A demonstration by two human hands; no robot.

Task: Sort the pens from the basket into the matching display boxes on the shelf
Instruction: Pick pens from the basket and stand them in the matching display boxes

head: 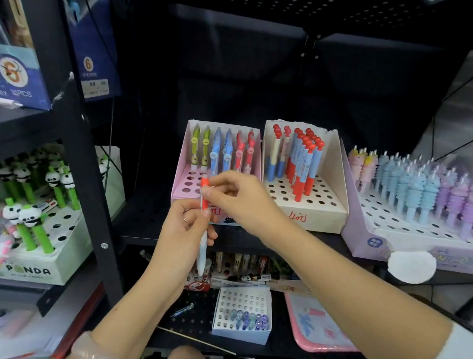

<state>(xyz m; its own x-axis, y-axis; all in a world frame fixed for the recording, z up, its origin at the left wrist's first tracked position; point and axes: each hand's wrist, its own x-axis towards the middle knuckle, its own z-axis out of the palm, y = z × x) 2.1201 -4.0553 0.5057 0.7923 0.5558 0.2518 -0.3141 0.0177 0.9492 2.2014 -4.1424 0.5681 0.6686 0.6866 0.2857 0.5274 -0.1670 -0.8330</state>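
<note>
1. Right now, both hands are holding one pen point(203, 227) upright in front of the pink box point(179, 175) on the shelf point(142, 214).
2. The left hand point(183, 226) is gripping the pen's pale lower barrel, fingers closed around it.
3. The right hand point(239, 199) is pinching the pen's red upper end between thumb and fingertips.
4. The cream box point(338, 198), just beside the pink one, is holding red and blue pens.
</note>
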